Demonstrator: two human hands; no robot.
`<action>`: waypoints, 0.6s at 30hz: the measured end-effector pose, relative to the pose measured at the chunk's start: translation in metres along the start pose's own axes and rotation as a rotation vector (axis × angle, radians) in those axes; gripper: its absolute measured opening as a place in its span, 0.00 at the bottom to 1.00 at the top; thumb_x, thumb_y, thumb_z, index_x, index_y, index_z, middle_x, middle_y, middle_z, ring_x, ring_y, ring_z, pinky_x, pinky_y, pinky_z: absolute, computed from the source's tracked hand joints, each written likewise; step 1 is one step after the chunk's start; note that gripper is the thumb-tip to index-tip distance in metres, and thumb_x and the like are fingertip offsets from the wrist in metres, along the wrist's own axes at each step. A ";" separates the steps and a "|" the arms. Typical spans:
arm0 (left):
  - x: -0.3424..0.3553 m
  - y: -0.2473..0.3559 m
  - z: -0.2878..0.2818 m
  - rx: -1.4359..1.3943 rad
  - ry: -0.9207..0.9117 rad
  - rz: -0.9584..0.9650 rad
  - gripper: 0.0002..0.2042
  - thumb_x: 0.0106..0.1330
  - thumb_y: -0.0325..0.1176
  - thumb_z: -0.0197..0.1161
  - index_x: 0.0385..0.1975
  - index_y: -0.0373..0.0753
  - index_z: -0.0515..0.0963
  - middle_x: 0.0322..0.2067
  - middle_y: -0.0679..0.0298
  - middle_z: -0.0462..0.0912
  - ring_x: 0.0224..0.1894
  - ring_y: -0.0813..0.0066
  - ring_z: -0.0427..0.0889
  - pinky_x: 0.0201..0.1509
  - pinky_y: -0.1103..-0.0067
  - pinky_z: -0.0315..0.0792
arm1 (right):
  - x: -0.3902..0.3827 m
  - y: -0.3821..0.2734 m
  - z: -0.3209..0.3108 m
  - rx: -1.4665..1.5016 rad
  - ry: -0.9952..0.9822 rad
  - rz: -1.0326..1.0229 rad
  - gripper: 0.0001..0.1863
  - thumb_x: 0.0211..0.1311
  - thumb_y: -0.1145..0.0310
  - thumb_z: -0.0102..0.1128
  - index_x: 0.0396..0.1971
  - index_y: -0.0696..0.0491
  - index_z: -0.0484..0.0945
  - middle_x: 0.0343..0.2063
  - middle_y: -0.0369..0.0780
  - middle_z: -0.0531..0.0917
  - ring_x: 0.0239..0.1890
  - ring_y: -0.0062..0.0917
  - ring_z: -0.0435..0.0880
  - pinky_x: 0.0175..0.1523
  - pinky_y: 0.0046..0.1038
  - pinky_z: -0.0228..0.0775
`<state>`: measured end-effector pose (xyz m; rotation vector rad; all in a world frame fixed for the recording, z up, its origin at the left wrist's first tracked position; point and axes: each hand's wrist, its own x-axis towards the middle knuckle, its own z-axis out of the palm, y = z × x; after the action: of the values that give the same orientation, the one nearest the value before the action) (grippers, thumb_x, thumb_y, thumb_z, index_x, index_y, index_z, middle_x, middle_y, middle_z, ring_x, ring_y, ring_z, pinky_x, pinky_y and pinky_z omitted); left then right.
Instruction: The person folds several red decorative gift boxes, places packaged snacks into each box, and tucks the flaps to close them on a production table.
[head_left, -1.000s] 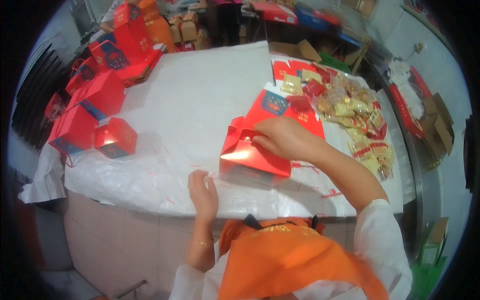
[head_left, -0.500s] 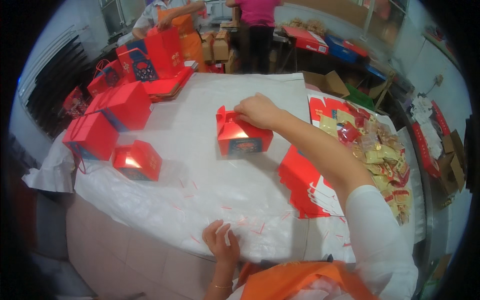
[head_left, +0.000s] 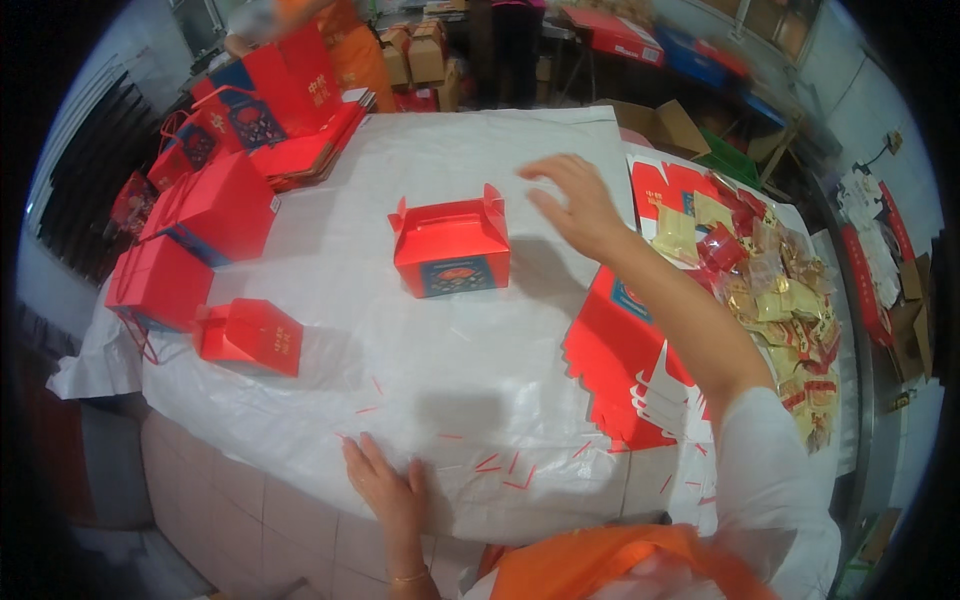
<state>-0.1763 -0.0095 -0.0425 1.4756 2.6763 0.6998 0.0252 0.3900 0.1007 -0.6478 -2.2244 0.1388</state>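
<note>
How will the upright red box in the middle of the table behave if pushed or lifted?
The red box probably holds its shape, since it stands squarely unsupported. Its thin top tabs might bend under a firm grip. Its boxy form makes rolling unlikely.

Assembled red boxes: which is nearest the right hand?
The small red box alone in the middle of the table; the other assembled boxes stand toward the table's left side.

The table carries red boxes, flat cartons and, seemingly, packets.

Co-worker cropped above; near apron cropped below; back of central red box hidden.
</note>
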 end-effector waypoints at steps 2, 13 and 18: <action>0.005 -0.010 0.010 0.123 -0.096 0.029 0.41 0.64 0.35 0.67 0.76 0.34 0.54 0.76 0.37 0.48 0.78 0.37 0.47 0.77 0.48 0.44 | -0.047 0.015 -0.030 0.016 0.007 0.116 0.13 0.66 0.70 0.60 0.49 0.53 0.81 0.48 0.43 0.83 0.54 0.38 0.79 0.60 0.35 0.69; -0.010 0.004 0.025 0.174 -0.098 0.201 0.40 0.67 0.43 0.65 0.74 0.30 0.57 0.74 0.36 0.52 0.77 0.36 0.49 0.77 0.45 0.45 | -0.324 -0.078 -0.150 -0.156 0.057 0.474 0.13 0.60 0.79 0.57 0.44 0.55 0.81 0.43 0.45 0.82 0.49 0.44 0.78 0.58 0.42 0.67; -0.046 0.050 0.036 0.084 -0.172 0.307 0.41 0.68 0.46 0.65 0.74 0.29 0.56 0.74 0.35 0.53 0.77 0.37 0.51 0.77 0.46 0.44 | -0.400 -0.150 -0.161 -0.111 -0.041 0.394 0.15 0.55 0.78 0.61 0.44 0.51 0.82 0.44 0.42 0.82 0.50 0.41 0.78 0.56 0.42 0.67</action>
<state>-0.1026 -0.0101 -0.0653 1.8973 2.4065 0.4463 0.3021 0.0454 -0.0142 -1.1495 -2.1304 0.2296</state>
